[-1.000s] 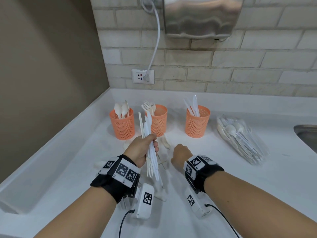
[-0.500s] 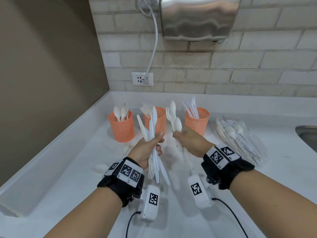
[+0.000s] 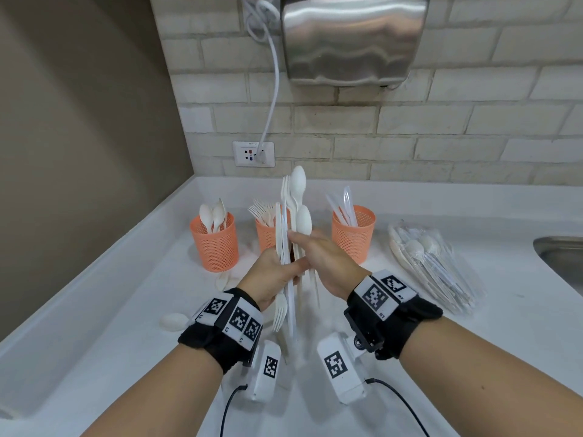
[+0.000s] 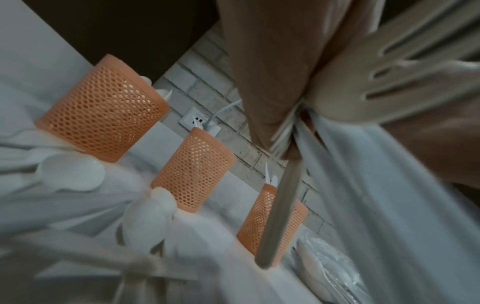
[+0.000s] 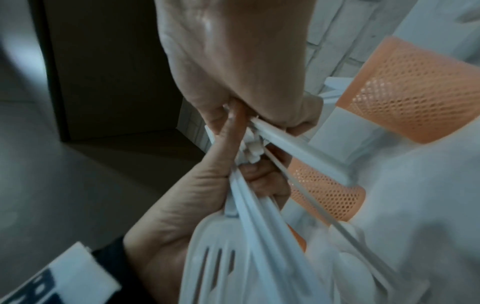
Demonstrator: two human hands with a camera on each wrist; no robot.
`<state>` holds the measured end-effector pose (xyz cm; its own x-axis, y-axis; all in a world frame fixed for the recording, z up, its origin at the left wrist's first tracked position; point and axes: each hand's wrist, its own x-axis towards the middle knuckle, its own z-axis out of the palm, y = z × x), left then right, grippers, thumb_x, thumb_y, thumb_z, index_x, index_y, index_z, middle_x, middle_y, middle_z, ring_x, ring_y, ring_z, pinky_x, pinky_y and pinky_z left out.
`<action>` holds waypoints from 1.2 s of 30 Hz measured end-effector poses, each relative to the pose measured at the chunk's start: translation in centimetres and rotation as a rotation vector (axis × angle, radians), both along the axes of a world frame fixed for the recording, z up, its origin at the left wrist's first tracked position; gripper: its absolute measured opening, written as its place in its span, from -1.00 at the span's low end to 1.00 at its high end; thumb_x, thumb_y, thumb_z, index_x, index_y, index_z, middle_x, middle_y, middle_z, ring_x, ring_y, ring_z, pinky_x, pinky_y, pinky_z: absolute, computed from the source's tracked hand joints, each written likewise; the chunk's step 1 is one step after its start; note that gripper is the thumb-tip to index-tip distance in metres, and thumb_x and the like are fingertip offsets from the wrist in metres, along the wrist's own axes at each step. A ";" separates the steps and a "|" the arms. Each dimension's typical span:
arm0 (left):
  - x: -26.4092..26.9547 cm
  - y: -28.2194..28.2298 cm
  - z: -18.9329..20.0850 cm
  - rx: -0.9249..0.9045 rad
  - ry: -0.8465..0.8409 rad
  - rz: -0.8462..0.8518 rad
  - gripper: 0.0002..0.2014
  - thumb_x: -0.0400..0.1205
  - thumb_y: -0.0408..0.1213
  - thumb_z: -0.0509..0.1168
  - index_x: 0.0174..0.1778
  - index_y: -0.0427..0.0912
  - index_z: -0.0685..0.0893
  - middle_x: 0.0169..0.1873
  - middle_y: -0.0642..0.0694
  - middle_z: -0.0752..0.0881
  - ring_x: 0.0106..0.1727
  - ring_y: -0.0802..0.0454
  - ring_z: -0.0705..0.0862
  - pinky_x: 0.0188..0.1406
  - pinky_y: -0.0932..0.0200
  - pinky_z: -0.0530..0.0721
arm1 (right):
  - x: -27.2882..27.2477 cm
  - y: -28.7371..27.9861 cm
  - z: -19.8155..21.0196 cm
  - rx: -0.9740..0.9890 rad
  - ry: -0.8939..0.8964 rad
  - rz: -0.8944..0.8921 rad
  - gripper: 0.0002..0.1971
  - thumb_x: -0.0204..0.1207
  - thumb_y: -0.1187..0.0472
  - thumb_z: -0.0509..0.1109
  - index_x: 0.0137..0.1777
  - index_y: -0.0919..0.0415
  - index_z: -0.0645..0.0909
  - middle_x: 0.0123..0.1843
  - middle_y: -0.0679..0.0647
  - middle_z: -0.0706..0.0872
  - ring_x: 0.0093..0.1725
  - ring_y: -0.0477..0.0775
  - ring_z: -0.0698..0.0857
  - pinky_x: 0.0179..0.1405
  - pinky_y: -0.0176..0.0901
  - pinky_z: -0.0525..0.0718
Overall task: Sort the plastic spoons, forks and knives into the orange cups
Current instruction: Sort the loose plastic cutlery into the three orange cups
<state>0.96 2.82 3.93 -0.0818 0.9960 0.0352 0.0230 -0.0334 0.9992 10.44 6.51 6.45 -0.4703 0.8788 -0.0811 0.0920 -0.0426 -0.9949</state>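
Three orange mesh cups stand in a row at the back: the left cup point(image 3: 214, 244) holds spoons, the middle cup point(image 3: 266, 236) holds forks and is partly hidden by my hands, the right cup point(image 3: 353, 234) holds knives. My left hand point(image 3: 274, 274) grips an upright bundle of white cutlery point(image 3: 288, 310), with a fork head point(image 4: 389, 78) pointing down. My right hand point(image 3: 317, 253) pinches two spoons point(image 3: 303, 219) and a fork, bowls up, and presses them against that bundle. Both hands are raised in front of the middle cup.
A clear bag of more white cutlery point(image 3: 429, 269) lies to the right of the cups, and a steel sink point(image 3: 561, 257) is at the far right. Loose spoons lie on the counter point(image 3: 110, 310) at the left point(image 3: 173, 320) and near the left cup point(image 3: 224, 279). A hand dryer hangs on the brick wall.
My right hand rose from the counter with spoons and a fork, then moved left until it met the bundle in my left hand. Both hands lifted higher.
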 end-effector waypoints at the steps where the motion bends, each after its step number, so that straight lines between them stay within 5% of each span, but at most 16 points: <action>1: 0.0 0.1 0.1 0.003 0.006 0.008 -0.96 0.56 -0.39 0.37 -0.12 -0.19 0.68 -0.39 -0.07 0.62 -0.40 0.14 0.54 -0.45 0.32 0.52 | -0.1 0.2 0.0 0.020 -0.030 0.002 -0.52 0.47 -0.13 0.24 0.35 0.03 0.50 0.27 0.17 0.60 0.22 0.21 0.64 -0.27 -0.06 0.66; 5: 0.0 0.5 0.2 0.002 0.054 0.061 -0.89 0.54 -0.42 0.33 -0.30 -0.21 0.66 -0.56 0.05 0.62 -0.48 0.15 0.55 -0.53 0.36 0.50 | 0.3 0.9 0.2 -0.016 0.069 0.097 -0.60 0.62 -0.04 0.17 0.43 0.01 0.42 0.24 0.24 0.69 0.08 0.21 0.73 -0.29 -0.02 0.71; 9: 0.0 1.1 0.3 -0.020 0.026 0.104 -0.92 0.57 -0.36 0.31 -0.19 -0.25 0.70 -0.43 -0.02 0.75 -0.33 0.17 0.73 -0.32 0.41 0.64 | 0.9 1.2 -0.1 0.056 0.061 0.124 -0.60 0.68 0.03 0.11 0.50 0.04 0.27 0.32 0.13 0.63 0.24 0.10 0.67 0.13 -0.11 0.69; 13: -0.1 1.7 -0.1 -0.055 -0.043 0.161 -0.71 0.56 -0.26 0.34 0.07 -0.41 0.67 -0.21 -0.27 0.66 -0.11 -0.07 0.64 -0.03 0.10 0.62 | 0.6 2.0 -0.4 0.324 -0.001 -0.236 -0.53 0.58 0.18 0.31 0.45 0.12 0.28 0.20 0.13 0.51 0.12 0.02 0.61 0.06 -0.17 0.66; 16: -0.2 1.8 -0.3 -0.054 -0.072 0.168 -0.83 0.62 -0.37 0.27 0.01 -0.42 0.66 -0.38 -0.14 0.70 -0.30 0.04 0.67 -0.29 0.23 0.64 | 0.2 1.9 0.0 0.591 -0.055 -0.296 -0.67 0.51 0.29 0.39 0.26 0.24 0.50 0.02 0.07 0.46 -0.12 -0.12 0.52 -0.04 -0.37 0.58; 20: 0.1 1.5 0.1 -0.013 -0.070 0.115 -0.77 0.60 -0.64 0.09 -0.16 -0.30 0.60 -0.70 0.05 0.60 -0.65 0.16 0.54 -0.62 0.31 0.53 | -0.3 1.8 0.2 0.597 -0.226 -0.113 -0.59 0.47 0.24 0.45 0.30 0.26 0.50 -0.01 0.04 0.44 -0.22 -0.19 0.46 -0.22 -0.57 0.48; 23: -0.2 1.6 -0.1 0.018 -0.064 0.114 -0.66 0.54 -0.73 0.01 -0.17 -0.27 0.60 -0.70 0.04 0.57 -0.65 0.11 0.48 -0.64 0.28 0.50 | -0.6 1.8 0.2 0.567 -0.238 -0.080 -0.52 0.42 0.26 0.50 0.32 0.23 0.46 -0.01 0.03 0.42 -0.20 -0.15 0.47 -0.21 -0.57 0.48; 27: -0.4 1.9 -0.4 0.062 -0.075 0.109 -0.66 0.54 -0.75 0.03 -0.14 -0.27 0.59 -0.65 0.06 0.59 -0.60 0.10 0.46 -0.63 0.29 0.48 | -0.8 1.8 0.4 0.542 -0.232 -0.055 -0.41 0.41 0.33 0.50 0.43 0.17 0.39 -0.05 -0.02 0.37 -0.22 -0.14 0.46 -0.14 -0.35 0.60; 32: -0.4 1.8 -0.9 0.096 -0.084 0.098 -0.74 0.52 -0.74 0.10 -0.20 -0.30 0.54 -0.63 -0.01 0.50 -0.63 0.15 0.47 -0.61 0.31 0.49 | -1.0 2.5 0.7 0.492 -0.267 -0.006 -0.52 0.37 0.38 0.52 0.30 0.22 0.53 -0.19 -0.14 0.31 -0.27 -0.18 0.42 -0.26 -0.50 0.48; 36: -0.5 1.8 -1.2 0.094 -0.065 0.103 -0.71 0.51 -0.77 0.10 -0.25 -0.28 0.54 -0.67 0.03 0.53 -0.61 0.17 0.50 -0.60 0.33 0.49 | -1.2 2.2 0.8 0.537 -0.344 0.013 -0.59 0.43 0.35 0.48 0.28 0.28 0.53 0.02 -0.09 0.30 -0.18 -0.13 0.44 -0.26 -0.46 0.47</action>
<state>0.44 4.62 2.75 -0.1886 0.9748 0.1188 -0.0331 -0.1272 0.9913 9.24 8.72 7.28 -0.5067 0.8335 0.2204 0.4075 0.4568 -0.7907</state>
